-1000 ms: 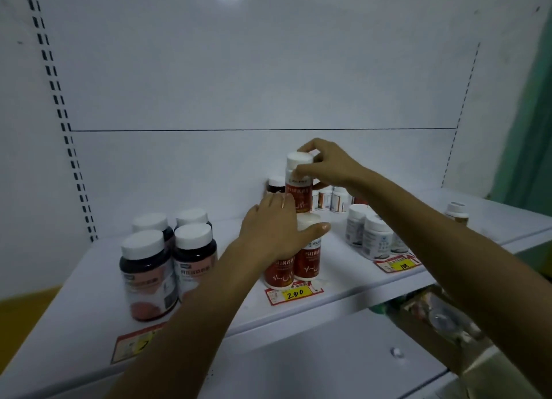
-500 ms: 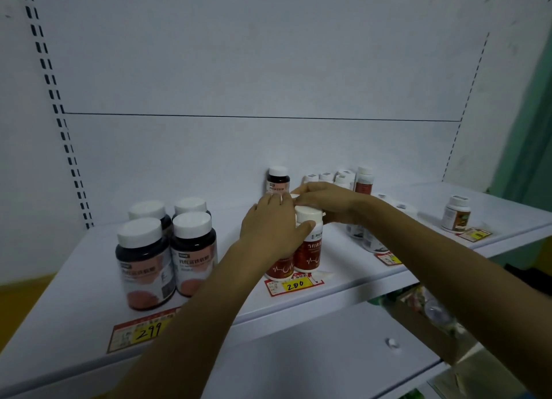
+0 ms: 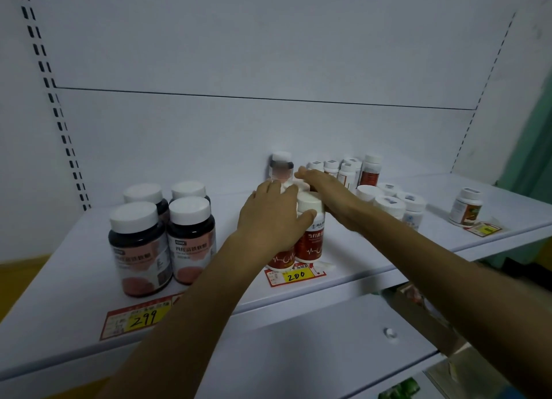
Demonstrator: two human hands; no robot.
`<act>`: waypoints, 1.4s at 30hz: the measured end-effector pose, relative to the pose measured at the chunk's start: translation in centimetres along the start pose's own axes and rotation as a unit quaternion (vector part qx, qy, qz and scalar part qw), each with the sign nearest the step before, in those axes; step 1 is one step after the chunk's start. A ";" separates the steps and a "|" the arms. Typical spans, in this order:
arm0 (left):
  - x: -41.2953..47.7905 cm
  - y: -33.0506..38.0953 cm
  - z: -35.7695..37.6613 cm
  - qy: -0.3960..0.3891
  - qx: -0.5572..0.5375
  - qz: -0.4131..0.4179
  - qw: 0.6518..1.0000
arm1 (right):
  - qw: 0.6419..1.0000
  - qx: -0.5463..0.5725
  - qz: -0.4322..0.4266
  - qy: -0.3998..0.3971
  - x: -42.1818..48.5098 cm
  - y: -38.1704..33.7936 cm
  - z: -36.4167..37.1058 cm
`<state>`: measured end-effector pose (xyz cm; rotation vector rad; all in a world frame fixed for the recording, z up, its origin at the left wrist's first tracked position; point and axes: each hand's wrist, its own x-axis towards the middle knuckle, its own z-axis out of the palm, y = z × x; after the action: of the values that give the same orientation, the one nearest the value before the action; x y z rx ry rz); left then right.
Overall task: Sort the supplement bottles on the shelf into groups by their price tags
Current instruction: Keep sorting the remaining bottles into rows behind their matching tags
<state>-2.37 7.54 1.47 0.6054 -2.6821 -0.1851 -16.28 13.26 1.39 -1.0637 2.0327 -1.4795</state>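
Two red-labelled, white-capped bottles (image 3: 310,246) stand behind the "200" price tag (image 3: 295,274) at the front of the white shelf (image 3: 59,279). My left hand (image 3: 274,216) lies over the left bottle (image 3: 279,260), gripping it, with its thumb against the neck of the right one. My right hand (image 3: 325,189) reaches in behind them with its fingers straight, touching a white cap at the back of the group. Several big dark bottles (image 3: 140,249) stand at the left behind the "299" tag (image 3: 143,318).
A small dark bottle (image 3: 280,167) stands at the back wall. Several small white bottles (image 3: 391,204) cluster to the right, with more in a back row (image 3: 349,171). A lone bottle (image 3: 466,207) stands far right by its own tag (image 3: 484,228). A lower shelf holds a box (image 3: 418,309).
My right hand brought a red-labelled bottle down from mid-air, set it behind the front pair and let go. My left hand stayed on the front bottles.
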 end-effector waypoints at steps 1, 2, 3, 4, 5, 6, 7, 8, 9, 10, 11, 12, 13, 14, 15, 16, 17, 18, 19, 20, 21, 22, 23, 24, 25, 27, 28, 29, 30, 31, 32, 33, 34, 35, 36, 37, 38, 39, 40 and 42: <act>0.0 0.0 0.0 -0.001 0.001 -0.001 1.000 | 1.000 0.016 0.001 0.000 -0.1 0.1 0.1; 0.0 0.0 0.0 -0.003 0.001 -0.002 1.000 | 0.999 0.034 0.002 -0.001 -0.3 0.1 0.0; 0.0 0.1 -0.1 -0.004 0.000 -0.003 1.000 | 0.999 0.049 0.003 -0.002 -0.4 0.1 0.0; 0.0 0.1 -0.1 -0.005 -0.001 -0.005 1.000 | 0.998 0.059 0.003 -0.002 -0.4 0.2 0.0; 0.0 0.1 -0.1 -0.006 -0.002 -0.005 1.000 | 0.998 0.066 0.004 -0.003 -0.5 0.2 -0.1; -0.1 0.0 -0.1 -0.007 -0.003 -0.006 1.000 | 0.998 0.068 0.008 -0.004 -0.5 0.3 -0.1; -0.1 0.0 -0.1 -0.008 -0.003 -0.006 1.000 | 0.997 0.070 0.011 -0.008 -0.5 0.5 -0.1; -0.1 0.0 -0.2 -0.009 -0.003 -0.006 1.000 | 0.998 0.068 0.013 -0.012 -0.6 0.5 -0.1; -0.2 -0.1 -0.2 -0.010 0.000 -0.006 1.000 | 0.998 0.065 0.015 -0.013 -0.7 0.5 -0.2; -0.2 -0.1 -0.3 -0.014 0.004 -0.005 1.000 | 0.998 0.061 0.016 -0.011 -0.7 0.5 -0.2; -0.2 0.0 -0.5 -0.020 0.009 -0.004 1.000 | 0.998 0.058 0.016 -0.007 -0.7 0.4 -0.3; -0.2 0.0 -0.6 -0.028 0.016 -0.003 0.999 | 0.998 0.052 0.016 -0.003 -0.8 0.3 -0.3; -0.2 0.1 -0.7 -0.036 0.025 -0.002 0.999 | 0.999 0.047 0.016 0.001 -0.9 0.2 -0.3; -0.2 0.1 -0.8 -0.042 0.033 -0.002 0.999 | 0.999 0.042 0.014 0.002 -0.9 0.2 -0.4; -0.2 0.2 -0.8 -0.045 0.040 -0.001 0.998 | 0.999 0.038 0.013 0.002 -0.9 0.1 -0.4; -0.2 0.2 -0.8 -0.046 0.046 0.002 0.998 | 0.999 0.035 0.011 0.000 -1.0 0.1 -0.5; -0.1 0.3 -0.8 -0.047 0.051 0.005 0.998 | 0.999 0.032 0.008 -0.003 -1.0 0.0 -0.5; 0.0 0.4 -0.8 -0.048 0.055 0.008 0.997 | 1.000 0.028 0.005 -0.005 -1.1 0.0 -0.5; 0.1 0.4 -0.8 -0.049 0.058 0.011 0.997 | 1.000 0.023 0.003 -0.006 -1.2 0.0 -0.6; 0.2 0.5 -0.9 -0.049 0.057 0.013 0.997 | 1.000 0.019 -0.001 -0.008 -1.2 0.0 -0.8; 0.3 0.5 -1.0 -0.049 0.055 0.015 0.997 | 1.000 0.016 -0.003 -0.011 -1.1 0.0 -0.9; 0.4 0.5 -1.2 -0.047 0.052 0.016 0.997 | 1.000 0.015 -0.006 -0.015 -1.0 0.0 -1.1; 0.4 0.5 -1.4 -0.044 0.049 0.017 0.998 | 1.000 0.015 -0.006 -0.018 -0.9 0.0 -1.2; 0.5 0.4 -1.6 -0.041 0.045 0.018 0.998 | 1.000 0.016 -0.006 -0.019 -0.7 -0.1 -1.3; 0.5 0.4 -1.8 -0.040 0.041 0.016 0.998 | 1.000 0.016 -0.005 -0.021 -0.5 -0.2 -1.3; 0.7 0.3 -2.3 -0.042 0.030 0.008 0.999 | 1.000 0.011 -0.008 -0.026 0.0 -0.5 -1.6; 0.8 0.2 -2.6 -0.046 0.024 0.003 0.999 | 1.000 0.010 -0.012 -0.026 0.4 -0.8 -1.8; 0.9 0.1 -2.9 -0.052 0.019 -0.004 0.998 | 1.000 0.010 -0.017 -0.024 0.9 -1.2 -2.1; 1.0 0.0 -3.2 -0.059 0.014 -0.011 0.998 | 1.000 0.010 -0.024 -0.018 1.6 -1.7 -2.4; 1.0 -0.2 -3.6 -0.065 0.010 -0.018 0.998 | 0.999 0.007 -0.032 -0.011 2.4 -2.3 -2.8; 1.0 -0.3 -3.9 -0.069 0.011 -0.026 0.997 | 0.999 0.001 -0.041 -0.005 3.4 -3.0 -3.1; 1.0 -0.3 -4.3 -0.069 0.013 -0.035 0.997 | 0.999 -0.013 -0.052 -0.001 4.5 -3.6 -3.3; 1.0 -0.4 -4.6 -0.066 0.016 -0.042 0.997 | 0.997 -0.037 -0.067 0.001 5.7 -4.1 -3.3; 0.9 -0.4 -4.8 -0.059 0.016 -0.048 0.997 | 0.994 -0.072 -0.086 0.004 7.1 -4.4 -3.2; 0.8 -0.4 -5.1 -0.051 0.014 -0.054 0.997 | 0.987 -0.120 -0.104 0.010 8.6 -4.5 -3.0; 0.7 -0.4 -5.2 -0.043 0.013 -0.060 0.997 | 0.976 -0.180 -0.120 0.018 10.1 -4.6 -2.8; 0.5 -0.3 -5.4 -0.037 0.016 -0.065 0.997 | 0.960 -0.246 -0.130 0.023 11.5 -4.5 -2.5; 0.4 -0.2 -5.5 -0.033 0.021 -0.072 0.997 | 0.943 -0.306 -0.132 0.022 12.9 -4.2 -2.1; 0.2 -0.2 -5.6 -0.029 0.029 -0.077 0.996 | 0.928 -0.351 -0.125 0.016 14.1 -3.9 -1.8; 0.0 -0.2 -5.7 -0.019 0.036 -0.086 0.995 | 0.910 -0.402 -0.099 -0.001 16.0 -3.1 -1.2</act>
<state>0.02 7.13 6.68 0.8650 -2.6820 -0.1481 -26.05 1.18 6.38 -1.5971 2.6670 -0.6669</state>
